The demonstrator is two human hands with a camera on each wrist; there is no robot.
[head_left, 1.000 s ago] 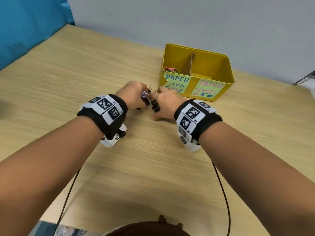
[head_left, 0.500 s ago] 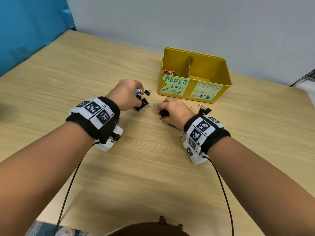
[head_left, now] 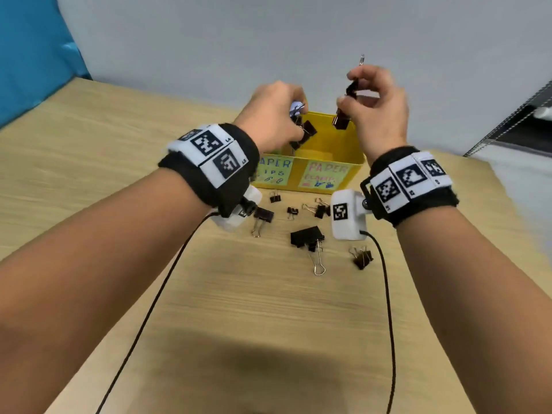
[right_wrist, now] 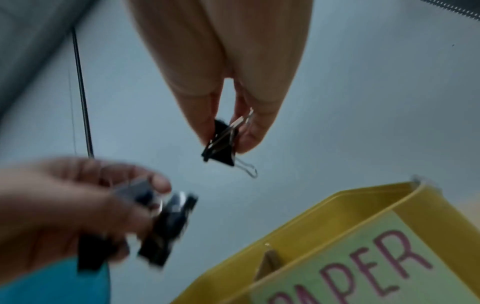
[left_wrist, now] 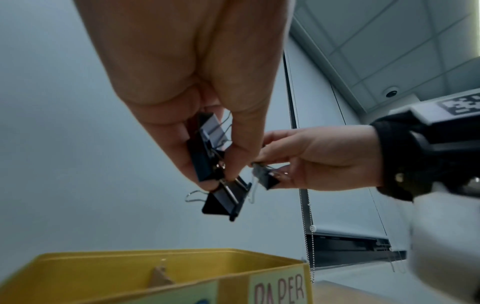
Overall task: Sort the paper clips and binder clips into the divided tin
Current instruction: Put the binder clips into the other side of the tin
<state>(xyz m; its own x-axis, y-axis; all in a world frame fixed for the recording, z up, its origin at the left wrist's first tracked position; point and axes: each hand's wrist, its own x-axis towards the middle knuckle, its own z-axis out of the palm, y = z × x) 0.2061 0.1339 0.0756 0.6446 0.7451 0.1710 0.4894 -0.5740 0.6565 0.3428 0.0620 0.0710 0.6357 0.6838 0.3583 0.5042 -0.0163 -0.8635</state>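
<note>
The yellow divided tin sits at the bench's far side, and both hands hover above it, apparently to drop binder clips in. The left hand pinches several black clips in its fingers; the right hand pinches another clip. More binder clips lie on the pale wood bench before a grey wall.

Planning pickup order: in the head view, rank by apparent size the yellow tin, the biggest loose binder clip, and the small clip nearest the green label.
1. yellow tin
2. biggest loose binder clip
3. small clip by the green label, though it lies farther from the camera.
</note>
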